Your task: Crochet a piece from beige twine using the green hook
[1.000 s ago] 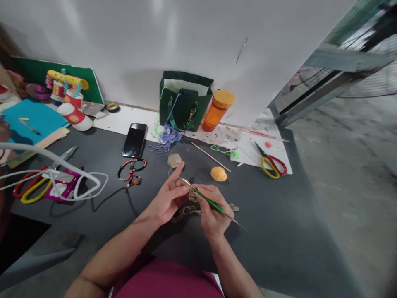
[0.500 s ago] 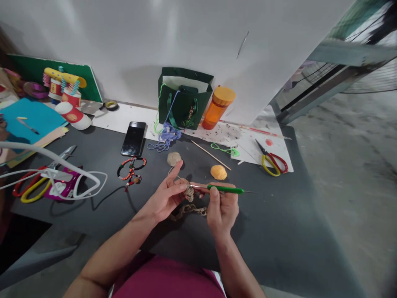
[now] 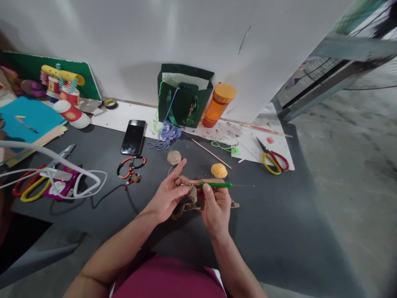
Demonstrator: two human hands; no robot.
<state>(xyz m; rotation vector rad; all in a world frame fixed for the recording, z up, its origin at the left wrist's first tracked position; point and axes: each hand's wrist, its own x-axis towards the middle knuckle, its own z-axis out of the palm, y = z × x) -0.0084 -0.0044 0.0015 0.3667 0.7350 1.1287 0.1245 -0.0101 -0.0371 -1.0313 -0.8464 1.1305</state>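
Note:
Between thumb and fingers, my left hand (image 3: 169, 196) pinches a small beige crochet piece (image 3: 192, 193), its index finger raised with yarn running over it. That yarn leads back to a beige yarn ball (image 3: 174, 157) just behind the hand. My right hand (image 3: 216, 207) grips a green-handled crochet hook (image 3: 218, 185), whose shaft end points left into the stitches. A finished-looking beige crocheted strip (image 3: 186, 209) trails on the dark table under both hands, partly hidden by the right one. A yellow yarn ball (image 3: 218, 170) lies just beyond the right hand.
Behind are a phone (image 3: 133, 137), a dark green paper bag (image 3: 180, 103), blue yarn (image 3: 167, 134), an orange bottle (image 3: 218, 105) and a wooden stick (image 3: 211, 153). Scissors (image 3: 274, 161) lie at right. On the left are beaded bracelets (image 3: 130, 169), white cables (image 3: 89, 178) and more scissors (image 3: 37, 182).
My right hand and the hook have shifted left, closer to my left hand. More of the crocheted strip now shows to the right of my right hand.

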